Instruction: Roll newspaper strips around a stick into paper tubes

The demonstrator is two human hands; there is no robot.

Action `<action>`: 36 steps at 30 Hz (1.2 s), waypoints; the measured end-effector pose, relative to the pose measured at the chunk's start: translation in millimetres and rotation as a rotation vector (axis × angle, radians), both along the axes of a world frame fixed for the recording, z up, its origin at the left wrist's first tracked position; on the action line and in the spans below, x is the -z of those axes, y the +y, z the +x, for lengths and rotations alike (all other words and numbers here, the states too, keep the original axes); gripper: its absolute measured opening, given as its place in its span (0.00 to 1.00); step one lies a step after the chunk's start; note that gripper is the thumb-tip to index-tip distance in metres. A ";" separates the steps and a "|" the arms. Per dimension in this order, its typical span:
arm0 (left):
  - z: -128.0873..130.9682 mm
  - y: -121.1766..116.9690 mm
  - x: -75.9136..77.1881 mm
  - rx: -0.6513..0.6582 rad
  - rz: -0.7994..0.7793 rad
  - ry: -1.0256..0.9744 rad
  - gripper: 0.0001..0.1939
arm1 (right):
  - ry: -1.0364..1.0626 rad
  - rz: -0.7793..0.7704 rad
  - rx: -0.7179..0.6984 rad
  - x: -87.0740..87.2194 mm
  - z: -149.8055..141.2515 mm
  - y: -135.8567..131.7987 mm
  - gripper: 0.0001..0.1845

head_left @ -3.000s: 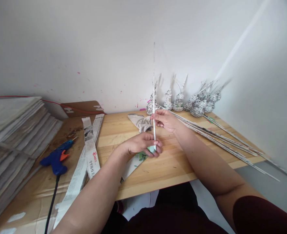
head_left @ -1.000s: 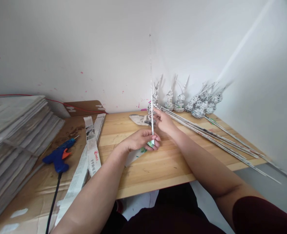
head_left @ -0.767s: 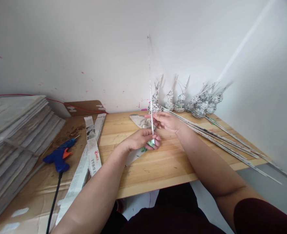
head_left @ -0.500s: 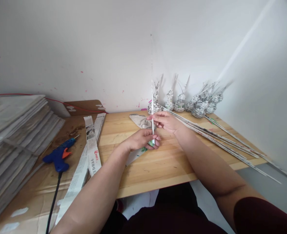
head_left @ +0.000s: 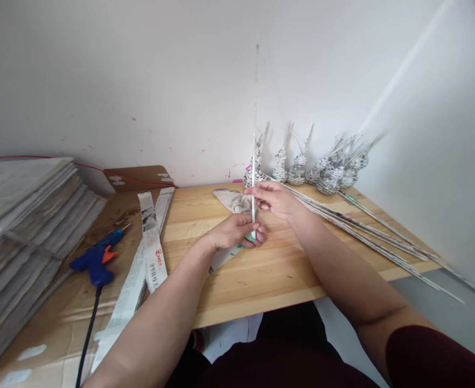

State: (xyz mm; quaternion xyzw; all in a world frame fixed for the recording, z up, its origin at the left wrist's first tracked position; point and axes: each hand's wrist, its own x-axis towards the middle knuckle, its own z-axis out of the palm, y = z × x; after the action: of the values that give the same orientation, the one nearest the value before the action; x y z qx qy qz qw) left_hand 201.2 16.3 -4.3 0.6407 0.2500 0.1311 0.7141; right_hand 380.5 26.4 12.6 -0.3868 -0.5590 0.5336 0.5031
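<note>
A thin rolled newspaper tube [head_left: 254,145] stands nearly upright in front of me, its top end faint against the wall. The fingers of my right hand [head_left: 273,198] pinch it partway up. Lower down, my left hand [head_left: 237,230] is closed round the tube's bottom end. From beneath the left hand a loose end of printed paper strip [head_left: 224,258] with green marks slants toward the table edge. A crumpled grey cloth [head_left: 231,200] lies just behind my hands.
Several woven paper figures [head_left: 296,171] line the wall at the back. Long paper tubes [head_left: 354,229] lie to the right. On the left are paper strips [head_left: 153,250], a blue glue gun [head_left: 96,261] on cardboard, and a tied newspaper stack [head_left: 31,231]. The wooden tabletop [head_left: 270,291] ends before me.
The tube's upper end has shifted slightly right and higher. The paper strip's loose end has turned a little below my left hand. Both hands hold nearly the same place.
</note>
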 end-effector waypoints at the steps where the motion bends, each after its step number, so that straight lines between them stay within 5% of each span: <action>1: 0.1 -0.3 -0.2 0.005 -0.001 -0.002 0.20 | 0.001 0.007 0.027 0.1 -0.4 0.4 0.15; 5: 0.2 -0.8 0.5 0.020 -0.005 -0.009 0.21 | 0.011 0.006 0.102 0.3 -2.2 1.2 0.15; 13: -0.6 1.5 4.6 0.077 -0.016 0.006 0.21 | 0.057 -0.066 -0.118 0.8 12.2 2.0 0.17; 23: -0.1 2.1 4.6 0.130 -0.012 -0.006 0.19 | 0.104 0.027 0.094 -3.1 1.4 0.9 0.18; 30: -0.8 2.2 4.0 0.137 -0.006 0.011 0.21 | 0.066 -0.015 -0.074 -5.8 5.5 -1.9 0.19; 36: -0.6 2.6 4.8 0.130 -0.029 -0.007 0.21 | 0.091 -0.017 0.095 -4.4 4.8 1.7 0.18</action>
State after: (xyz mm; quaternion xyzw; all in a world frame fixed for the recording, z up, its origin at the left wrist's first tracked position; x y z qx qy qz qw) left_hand 200.6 19.0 -9.1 0.6447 0.2073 0.0832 0.7310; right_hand 385.2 28.1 17.0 -0.3923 -0.5120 0.5310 0.5495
